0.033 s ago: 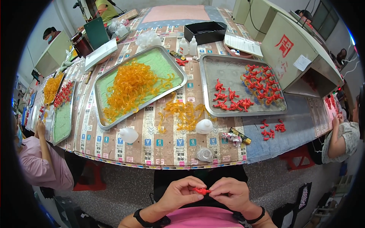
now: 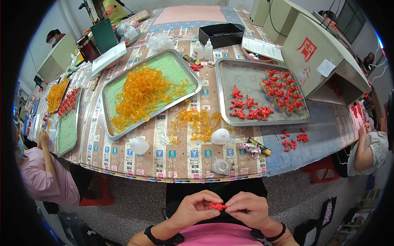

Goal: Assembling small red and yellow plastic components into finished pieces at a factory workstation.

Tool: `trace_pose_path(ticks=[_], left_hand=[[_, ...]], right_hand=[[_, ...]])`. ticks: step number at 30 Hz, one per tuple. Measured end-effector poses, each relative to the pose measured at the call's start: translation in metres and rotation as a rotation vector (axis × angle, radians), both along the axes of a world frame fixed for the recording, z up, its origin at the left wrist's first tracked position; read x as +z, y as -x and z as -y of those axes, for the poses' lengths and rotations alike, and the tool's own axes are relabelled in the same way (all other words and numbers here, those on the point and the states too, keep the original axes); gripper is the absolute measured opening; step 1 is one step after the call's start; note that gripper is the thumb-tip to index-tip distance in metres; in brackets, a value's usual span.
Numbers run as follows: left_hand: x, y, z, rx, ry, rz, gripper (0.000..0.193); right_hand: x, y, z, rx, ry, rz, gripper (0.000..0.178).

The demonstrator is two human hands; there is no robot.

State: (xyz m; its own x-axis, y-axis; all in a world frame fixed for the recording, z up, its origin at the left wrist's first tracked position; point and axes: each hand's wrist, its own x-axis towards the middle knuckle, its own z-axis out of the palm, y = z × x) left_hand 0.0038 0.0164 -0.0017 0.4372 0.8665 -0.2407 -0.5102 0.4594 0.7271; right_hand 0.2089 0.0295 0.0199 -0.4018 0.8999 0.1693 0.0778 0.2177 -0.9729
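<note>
We see a small red toy (image 2: 217,206) between the two hands, in front of the pink shirt (image 2: 221,235) and nearer the body than the table (image 2: 164,166). The left hand (image 2: 196,207) grasps its body between thumb and fingers; the right hand (image 2: 249,208) pinches its narrow right end. On the table we find a loose heap of yellow strips (image 2: 201,119) beside a white bottle (image 2: 220,137); farther right, similar red toys (image 2: 264,112) lie in a metal tray (image 2: 238,75).
</note>
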Motion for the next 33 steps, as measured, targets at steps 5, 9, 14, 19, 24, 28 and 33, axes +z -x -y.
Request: trace_pose_path(ticks=[5,9,14,19,24,28,33], left_hand=[[0.0006,0.0016,0.0003,0.009,-0.043,-0.013,0.028],[0.0007,0.0005,0.0009,0.008,-0.005,0.017,0.028],[0.0009,-0.0011,0.0012,0.024,0.023,0.033,0.028],[0.0013,-0.0003,0.0009,0.005,0.03,0.019,0.028],[-0.0017,0.0,0.0001,-0.025,-0.028,0.034,0.026],[-0.0015,0.0004,-0.0013,-0.041,-0.05,0.013,0.024],[-0.0009,0.0006,-0.0032,-0.059,-0.078,-0.012,0.023]], right_hand=[[0.0033,0.0044,0.0,-0.004,-0.118,-0.019,0.023],[0.0087,0.0072,0.0002,-0.048,-0.025,0.008,0.026],[0.0072,0.0095,0.0038,-0.127,0.134,-0.07,0.029],[0.0017,0.0037,0.0001,-0.024,-0.142,0.019,0.025],[0.0047,0.0034,-0.0017,0.012,-0.11,-0.015,0.023],[0.004,0.0033,-0.0014,0.035,-0.046,-0.041,0.023],[0.0075,0.0022,-0.002,0.038,-0.052,-0.013,0.023]])
